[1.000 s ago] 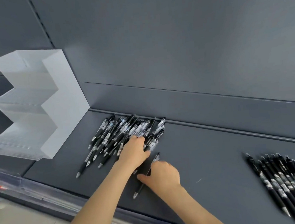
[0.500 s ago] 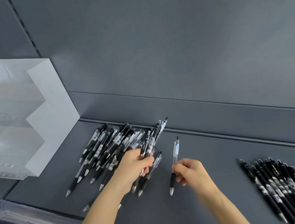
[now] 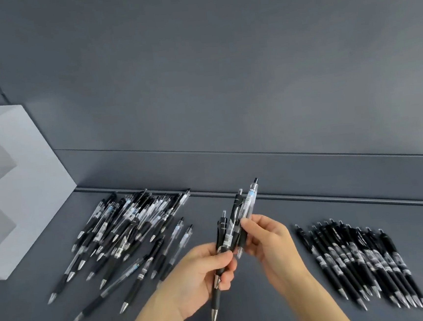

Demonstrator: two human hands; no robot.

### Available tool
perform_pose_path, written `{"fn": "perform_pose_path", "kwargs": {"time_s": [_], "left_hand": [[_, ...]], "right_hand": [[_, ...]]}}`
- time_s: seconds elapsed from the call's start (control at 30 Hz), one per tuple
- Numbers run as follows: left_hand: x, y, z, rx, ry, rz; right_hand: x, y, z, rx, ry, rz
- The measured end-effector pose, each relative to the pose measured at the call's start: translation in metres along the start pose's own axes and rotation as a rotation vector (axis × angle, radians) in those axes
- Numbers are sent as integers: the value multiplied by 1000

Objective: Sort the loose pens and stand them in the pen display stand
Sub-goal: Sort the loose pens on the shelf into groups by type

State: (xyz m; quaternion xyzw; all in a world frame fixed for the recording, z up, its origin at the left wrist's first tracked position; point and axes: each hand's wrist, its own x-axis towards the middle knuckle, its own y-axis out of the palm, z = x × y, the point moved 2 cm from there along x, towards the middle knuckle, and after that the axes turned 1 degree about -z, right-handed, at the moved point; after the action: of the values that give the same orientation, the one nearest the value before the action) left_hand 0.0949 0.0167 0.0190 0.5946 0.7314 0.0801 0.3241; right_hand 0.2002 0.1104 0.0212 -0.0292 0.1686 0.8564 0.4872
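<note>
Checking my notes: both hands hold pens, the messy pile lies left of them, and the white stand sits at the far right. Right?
No: the head view shows the white stand at the far left, beyond the messy pile. The rest holds.

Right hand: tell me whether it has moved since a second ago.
Yes. The right hand, pinching a clear pen, has moved right, from the loose pile toward the neat row.

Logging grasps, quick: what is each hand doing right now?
Left hand: closed round a few black pens.
Right hand: pinching a clear pen against that bundle.
</note>
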Motion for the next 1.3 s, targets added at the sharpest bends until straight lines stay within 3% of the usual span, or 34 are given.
{"fn": "perform_pose_path", "kwargs": {"time_s": [0.2, 0.43, 0.83, 1.07, 1.17, 1.3], "left_hand": [[10, 33, 17, 58, -34, 2], [37, 58, 24, 287, 26, -160], [82, 167, 67, 200, 1, -78], [110, 222, 102, 226, -32, -36], [125, 246, 119, 251, -57, -15], [144, 273, 142, 264, -100, 8]], "right_hand": [[-12, -36, 8, 48, 37, -32], [-25, -94, 18, 29, 44, -103], [-61, -207, 38, 54, 13, -184], [-76, -276, 40, 71, 36, -317], [-84, -317, 41, -52, 67, -416], [-90, -381, 49, -518, 37, -625]]}}
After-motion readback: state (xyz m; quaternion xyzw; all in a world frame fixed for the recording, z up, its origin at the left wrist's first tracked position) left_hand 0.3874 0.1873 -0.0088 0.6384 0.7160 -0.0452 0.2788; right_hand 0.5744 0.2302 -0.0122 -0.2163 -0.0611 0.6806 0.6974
